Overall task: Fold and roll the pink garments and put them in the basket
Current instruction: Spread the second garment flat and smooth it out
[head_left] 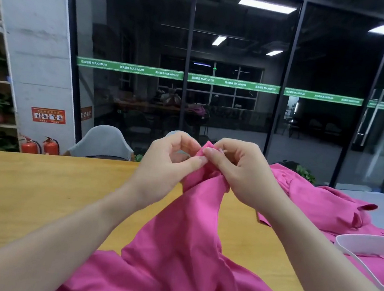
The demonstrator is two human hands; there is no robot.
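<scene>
A pink garment point(180, 252) hangs from both my hands, lifted off the wooden table point(23, 192), its lower part bunched at the near edge. My left hand point(169, 162) and my right hand point(238, 172) pinch the same top corner of the cloth, fingertips close together, held above the table's far side. A second pink garment point(324, 205) lies crumpled at the right. The white basket point(372, 245) stands at the right edge, only its rim showing, with pink cloth inside.
A grey chair point(104, 144) stands behind the table's far edge. Two red fire extinguishers point(41, 146) sit by a concrete pillar at the left, beside plant shelves. A dark glass wall runs across the back. Bare tabletop lies to the left.
</scene>
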